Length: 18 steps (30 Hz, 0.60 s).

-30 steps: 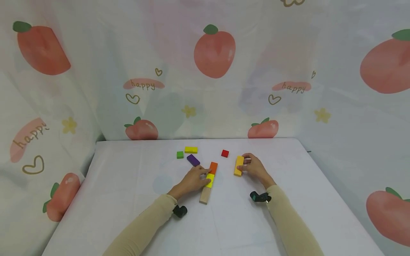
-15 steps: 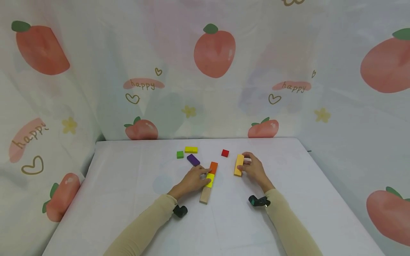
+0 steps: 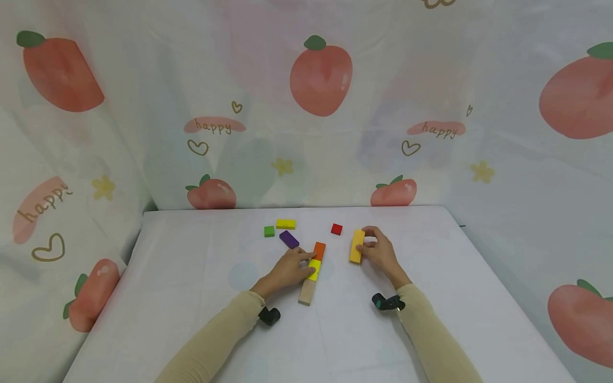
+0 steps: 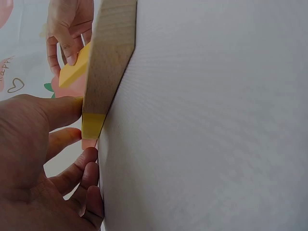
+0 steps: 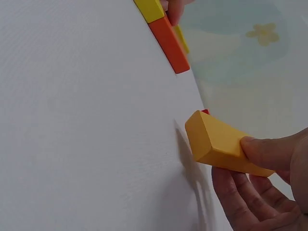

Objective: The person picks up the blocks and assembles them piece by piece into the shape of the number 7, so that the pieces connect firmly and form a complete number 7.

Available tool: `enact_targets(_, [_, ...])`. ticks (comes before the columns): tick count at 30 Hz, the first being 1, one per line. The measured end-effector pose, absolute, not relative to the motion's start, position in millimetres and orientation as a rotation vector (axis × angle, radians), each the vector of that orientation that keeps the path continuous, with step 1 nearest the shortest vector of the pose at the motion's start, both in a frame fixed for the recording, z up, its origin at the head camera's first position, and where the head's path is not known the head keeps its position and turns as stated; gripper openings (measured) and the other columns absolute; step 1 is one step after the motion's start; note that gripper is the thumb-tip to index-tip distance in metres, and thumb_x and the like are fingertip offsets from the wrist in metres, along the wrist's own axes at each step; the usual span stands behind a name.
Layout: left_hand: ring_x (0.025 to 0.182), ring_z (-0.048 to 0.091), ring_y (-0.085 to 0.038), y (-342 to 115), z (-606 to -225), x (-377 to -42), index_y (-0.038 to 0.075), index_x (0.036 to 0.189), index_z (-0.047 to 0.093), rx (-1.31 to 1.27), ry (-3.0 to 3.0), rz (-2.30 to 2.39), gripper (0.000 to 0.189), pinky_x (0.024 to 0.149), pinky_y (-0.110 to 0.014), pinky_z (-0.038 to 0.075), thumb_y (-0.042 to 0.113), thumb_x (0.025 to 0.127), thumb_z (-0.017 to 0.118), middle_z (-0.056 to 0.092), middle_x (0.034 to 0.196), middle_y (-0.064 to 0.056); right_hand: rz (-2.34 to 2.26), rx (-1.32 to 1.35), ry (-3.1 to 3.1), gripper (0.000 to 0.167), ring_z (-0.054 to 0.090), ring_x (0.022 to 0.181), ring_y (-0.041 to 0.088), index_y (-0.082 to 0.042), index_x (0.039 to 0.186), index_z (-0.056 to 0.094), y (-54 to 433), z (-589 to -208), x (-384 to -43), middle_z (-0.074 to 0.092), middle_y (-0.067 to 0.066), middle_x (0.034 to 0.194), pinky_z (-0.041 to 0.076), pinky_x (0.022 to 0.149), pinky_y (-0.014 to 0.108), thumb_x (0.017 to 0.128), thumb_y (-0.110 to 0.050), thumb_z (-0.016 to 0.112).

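In the head view, a plain wooden block (image 3: 307, 293), a yellow block (image 3: 314, 264) and an orange block (image 3: 320, 250) lie end to end in a slanted row. My left hand (image 3: 286, 271) reaches over this row from the left, thumb on the yellow block and index finger at the orange one. To the right, my right hand (image 3: 382, 254) holds a long amber-yellow block (image 3: 356, 246). In the right wrist view, its thumb presses one face of that amber block (image 5: 224, 147) while the fingers support the opposite side, and a shadow falls on the table beside it.
Behind the row lie a purple block (image 3: 289, 239), a green block (image 3: 270, 231), another yellow block (image 3: 286, 224) and a red block (image 3: 337, 229). The white table (image 3: 191, 287) meets a fruit-printed curtain (image 3: 263, 106) at its back edge.
My right hand has shifted slightly away from me, and the amber-yellow block in it has moved and tilted a little. The left hand and the row stay where they were.
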<state>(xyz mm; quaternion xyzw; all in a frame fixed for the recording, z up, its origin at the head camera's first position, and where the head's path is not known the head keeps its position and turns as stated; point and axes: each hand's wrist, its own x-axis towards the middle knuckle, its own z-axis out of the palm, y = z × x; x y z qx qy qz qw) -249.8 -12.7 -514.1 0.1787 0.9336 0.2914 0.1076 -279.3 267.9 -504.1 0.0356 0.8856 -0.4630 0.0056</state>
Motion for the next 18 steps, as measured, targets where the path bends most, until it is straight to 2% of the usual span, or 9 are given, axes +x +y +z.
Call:
enact_targets(6, [0.11,0.051,-0.019,-13,-513,-249,0.026,0.142,0.054,0.529,2.75,0.857,0.05,0.096,-0.036,0.048,0.035,0.094,0.066,0.058,0.12,-0.002,-1.539,0.131,2.784,0.059,0.06,0.116,0.034,-0.012,0.142,0.041,266,-501,-282,0.048,0.017,0.139,0.056,0.092,0.04,0.091,-0.011,0.07])
enact_targets(15, [0.109,0.051,-0.019,-13,-514,-250,0.025,0.142,0.054,0.534,2.752,0.853,0.051,0.095,-0.036,0.048,0.035,0.094,0.066,0.058,0.12,-0.003,-1.663,0.136,2.75,0.057,0.061,0.114,0.034,-0.011,0.141,0.042,258,-497,-287,0.046,0.016,0.142,0.058,0.081,0.028,0.091,-0.006,0.069])
enact_targets(18, [0.111,0.051,-0.019,-12,-514,-250,0.026,0.142,0.053,0.533,2.753,0.841,0.051,0.097,-0.036,0.048,0.035,0.094,0.066,0.058,0.121,-0.002,-1.65,0.114,2.769,0.057,0.06,0.115,0.034,-0.01,0.142,0.042,255,-496,-291,0.046,0.016,0.142,0.058,0.084,0.029,0.091,-0.008,0.068])
